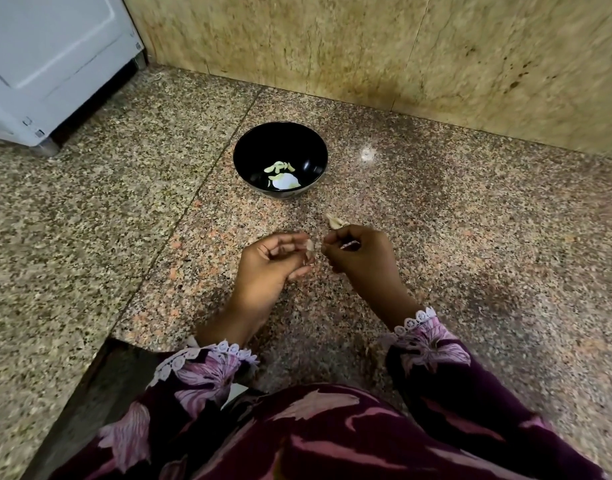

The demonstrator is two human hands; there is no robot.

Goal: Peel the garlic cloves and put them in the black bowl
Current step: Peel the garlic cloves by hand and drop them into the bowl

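Note:
The black bowl (pixel 280 147) stands on the granite counter ahead of me, with several pale peeled garlic cloves (pixel 280 167) at its bottom. My left hand (pixel 270 263) pinches a small garlic clove (pixel 310 247) at its fingertips. My right hand (pixel 356 252) is curled close beside it, its fingertips at the clove's skin, and it holds a thin pinkish strip of peel. Another unpeeled clove (pixel 334 220) lies on the counter just beyond my right hand.
The speckled granite counter (pixel 471 220) runs to a beige stone wall (pixel 367 46) at the back. A white appliance (pixel 51 64) stands at the back left. The counter's front edge drops off at the lower left (pixel 100 368).

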